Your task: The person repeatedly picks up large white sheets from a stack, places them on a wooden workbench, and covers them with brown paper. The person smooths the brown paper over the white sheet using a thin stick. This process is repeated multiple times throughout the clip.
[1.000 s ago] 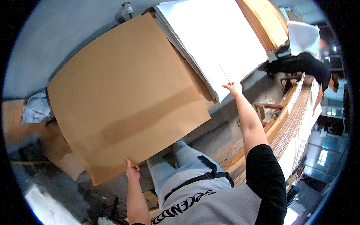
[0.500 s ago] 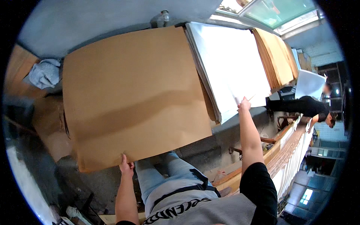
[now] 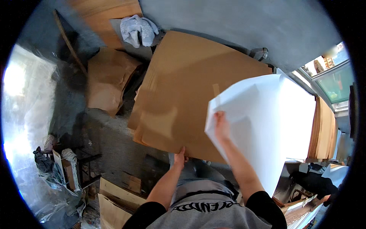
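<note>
A stack of large brown board sheets (image 3: 190, 80) lies before me, its corners slightly fanned at the left. My left hand (image 3: 180, 157) grips the near edge, thumb on top and fingers beneath. Raised over the right part of this stack, my right hand (image 3: 221, 124) pinches the edge of a big white sheet (image 3: 255, 126), which curls up and toward me. A thin tan strip (image 3: 216, 93) sticks up beyond that hand, seemingly held along with the sheet; its lower end is blurred. The rest of the white sheet lies to the right, over where the white pile is.
More brown sheets (image 3: 324, 129) stand stacked at far right, near a window (image 3: 335, 84). Behind the stack are a wall pipe (image 3: 261, 53) and a grey cloth (image 3: 139, 30). Loose cardboard (image 3: 110, 76) lies left. Another person (image 3: 314, 183) works at lower right.
My right hand has lifted the white sheet's edge off its pile and brought it left over the brown stack. My left hand still holds the brown edge. The view has turned left.
</note>
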